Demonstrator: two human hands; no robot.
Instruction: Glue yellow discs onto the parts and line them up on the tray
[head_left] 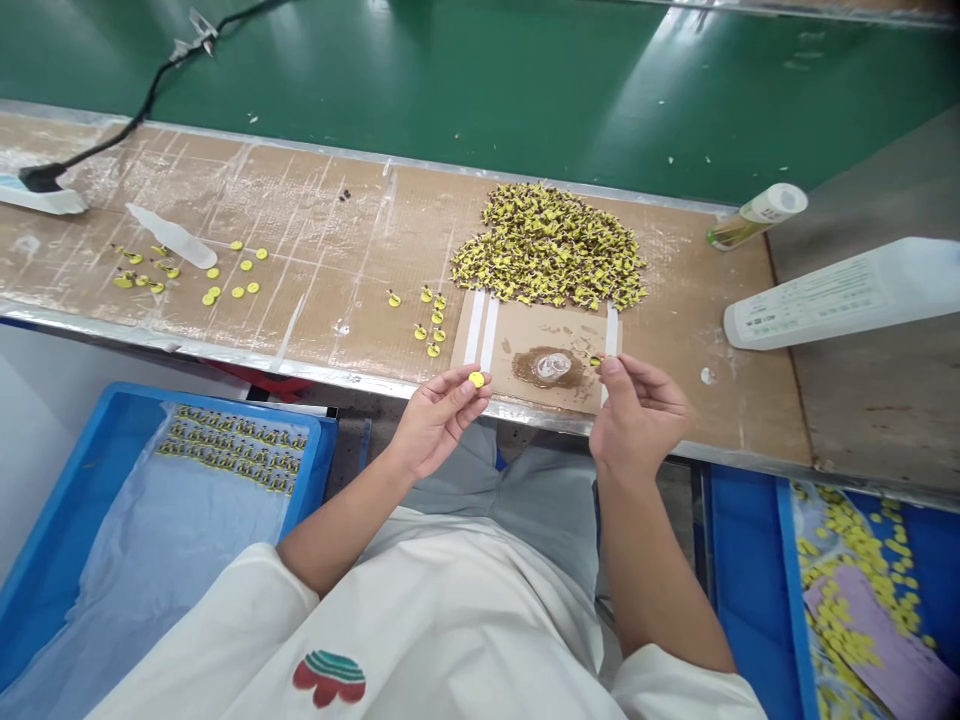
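Observation:
My left hand (442,418) pinches a small yellow disc (476,380) between thumb and fingertips, over the bench's front edge. My right hand (637,410) pinches a tiny yellow-and-dark figure (595,361), mostly hidden by the fingers. Between both hands lies a cardboard piece (525,330) with white tape strips, bearing a wet brown patch with a clear blob of gel (553,367). Behind it rises a big heap of small yellow-and-dark figures (551,245). Left of the cardboard, several figures stand on yellow discs (433,320).
Loose yellow discs (238,292) and a white nozzle bottle (174,237) lie at the left. A large white bottle (840,295) and a small canister (757,217) are at right. Blue trays hold rows of figures (232,445) and yellow discs (840,620).

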